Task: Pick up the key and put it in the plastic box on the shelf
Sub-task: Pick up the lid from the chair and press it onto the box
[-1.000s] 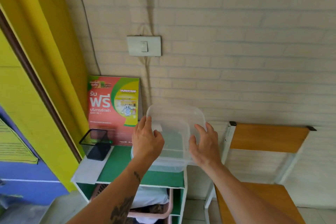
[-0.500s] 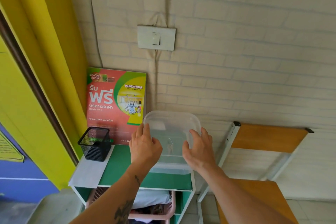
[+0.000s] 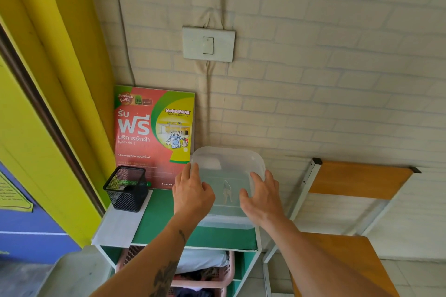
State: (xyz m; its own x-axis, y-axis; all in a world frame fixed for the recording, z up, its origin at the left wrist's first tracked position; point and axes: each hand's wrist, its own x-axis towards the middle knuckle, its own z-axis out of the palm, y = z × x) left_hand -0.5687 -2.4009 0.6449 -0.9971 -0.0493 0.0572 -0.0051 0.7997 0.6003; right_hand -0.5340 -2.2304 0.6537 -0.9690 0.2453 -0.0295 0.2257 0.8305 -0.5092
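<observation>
A clear plastic box (image 3: pixel 228 159) with its lid on stands on the green top of the shelf (image 3: pixel 159 219), against the brick wall. Through the lid I see the key (image 3: pixel 226 192) lying inside, near the middle. My left hand (image 3: pixel 191 196) grips the box's left side, fingers spread over the lid edge. My right hand (image 3: pixel 263 198) grips the right side the same way. The box's front corners are hidden under my palms.
A black mesh pen holder (image 3: pixel 126 189) stands at the shelf's left end, with a red laundry poster (image 3: pixel 149 132) leaning on the wall behind it. A wooden chair (image 3: pixel 357 179) is close on the right. A pink basket (image 3: pixel 226 270) sits below. A light switch (image 3: pixel 208 44) is above.
The box, held up and tilted a second ago, has come down flat onto the shelf top. Both hands stayed on its sides, and the key now shows inside.
</observation>
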